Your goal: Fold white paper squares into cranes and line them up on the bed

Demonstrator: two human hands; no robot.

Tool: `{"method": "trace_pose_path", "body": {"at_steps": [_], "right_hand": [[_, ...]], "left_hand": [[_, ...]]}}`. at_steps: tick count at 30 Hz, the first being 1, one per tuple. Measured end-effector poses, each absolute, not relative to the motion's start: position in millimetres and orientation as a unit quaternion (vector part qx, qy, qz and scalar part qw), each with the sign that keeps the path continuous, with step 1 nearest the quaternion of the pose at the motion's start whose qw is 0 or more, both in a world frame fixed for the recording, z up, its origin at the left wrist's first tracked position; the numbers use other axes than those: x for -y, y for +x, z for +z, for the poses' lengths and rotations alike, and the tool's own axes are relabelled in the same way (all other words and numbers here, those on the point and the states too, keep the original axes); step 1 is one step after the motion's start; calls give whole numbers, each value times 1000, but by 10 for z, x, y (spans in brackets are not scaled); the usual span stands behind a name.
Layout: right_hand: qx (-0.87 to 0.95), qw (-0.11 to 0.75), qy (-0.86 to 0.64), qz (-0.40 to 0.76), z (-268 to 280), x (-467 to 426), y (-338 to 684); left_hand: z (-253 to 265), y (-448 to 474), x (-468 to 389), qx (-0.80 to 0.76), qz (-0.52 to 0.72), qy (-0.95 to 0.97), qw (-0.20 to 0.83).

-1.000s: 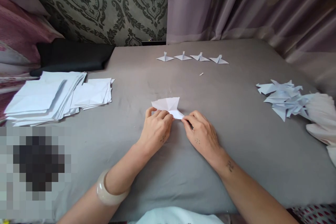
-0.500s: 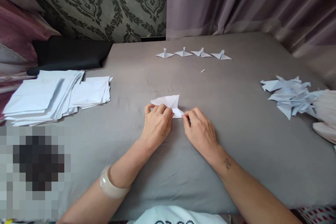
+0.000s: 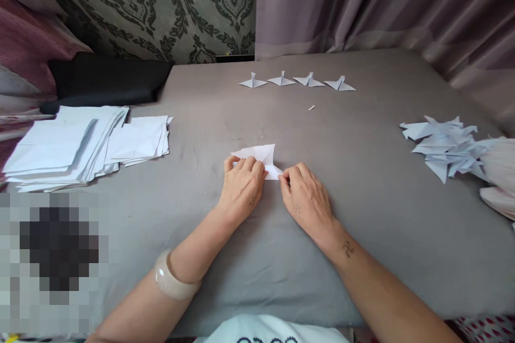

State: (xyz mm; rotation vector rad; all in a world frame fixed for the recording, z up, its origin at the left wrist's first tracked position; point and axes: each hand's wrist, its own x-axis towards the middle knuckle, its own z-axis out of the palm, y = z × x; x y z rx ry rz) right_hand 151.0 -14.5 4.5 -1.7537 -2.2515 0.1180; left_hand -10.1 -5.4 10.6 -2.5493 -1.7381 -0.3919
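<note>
Paper [image 3: 264, 154], white and part-folded, on the table [image 3: 374, 134] just ahead of left hand [image 3: 241, 185] and right hand [image 3: 306, 193], straight in front of the body. Long axis running roughly left to right; upper flap fanned out on the far side, lower strip narrowing towards the right. With the left, fingers bent and bunched, almost closed, laid over the near left part and covering much of it; place of the thumb underneath hard to make out. With the right, thumb and forefinger together on the right-hand corner only, remaining fingers curled in. In contact on both sides, then, but farther onto the paper with the left, just at its end with the right; a short bare stretch of strip between.

Back along the left forearm, a pale bangle [image 3: 177, 277]. Out beyond the paper, a tiny scrap [image 3: 311, 107], and past that a row of four birds [image 3: 309, 81], folded in white, wings spread. Well off to the right, a heap [image 3: 450, 144] of more birds beside a pale cloth [image 3: 501, 166]. Well off to the left, a big stack [image 3: 60, 142] of white sheets, a small stack [image 3: 139, 142] at its right side, black cloth [image 3: 108, 83] behind. At the far edge, a mauve curtain [image 3: 306, 5].
</note>
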Motion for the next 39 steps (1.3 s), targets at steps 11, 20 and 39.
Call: {"method": "trace_pose_path", "body": {"at_steps": [11, 20, 39], "right_hand": [[756, 175, -614, 146, 57, 74, 1742], [713, 341, -575, 210, 98, 100, 1726], [854, 93, -512, 9, 141, 347, 1378]], "left_hand": [[125, -114, 43, 555, -119, -823, -7], [105, -102, 49, 550, -122, -826, 12], [28, -183, 67, 599, -235, -763, -64]]}}
